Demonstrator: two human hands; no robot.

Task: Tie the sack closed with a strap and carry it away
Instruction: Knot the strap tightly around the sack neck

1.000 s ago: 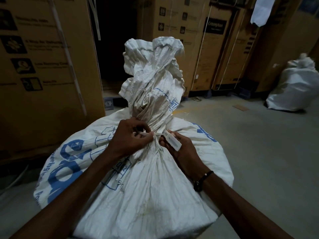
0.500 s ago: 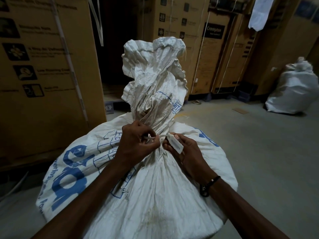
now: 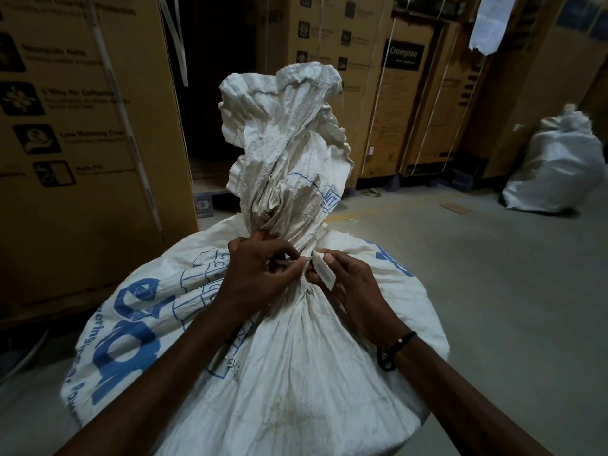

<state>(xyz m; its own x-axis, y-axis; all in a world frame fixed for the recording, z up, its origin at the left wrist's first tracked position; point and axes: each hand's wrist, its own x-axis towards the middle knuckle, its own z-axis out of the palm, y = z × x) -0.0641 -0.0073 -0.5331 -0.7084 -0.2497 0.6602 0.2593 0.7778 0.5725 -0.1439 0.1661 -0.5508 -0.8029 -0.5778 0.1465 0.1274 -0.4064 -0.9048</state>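
The strap [image 3: 297,261] shows only as a short pale piece between the left hand [image 3: 255,278] and right hand [image 3: 353,284]; the rest is hidden behind the sack [image 3: 289,373] neck. The sack's base is cut off by the bottom edge, and small print on the cardboard boxes [image 3: 75,126] is too blurred to read

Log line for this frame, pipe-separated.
step: tying | sack: neck twisted, upright | strap: around neck | left hand: pinching strap | right hand: holding strap tag | carry: not started

sack [image 3: 296,373]: white, blue print | strap [image 3: 324,269]: white | boxes [image 3: 82,143]: brown, black icons | wristband [image 3: 393,352]: black
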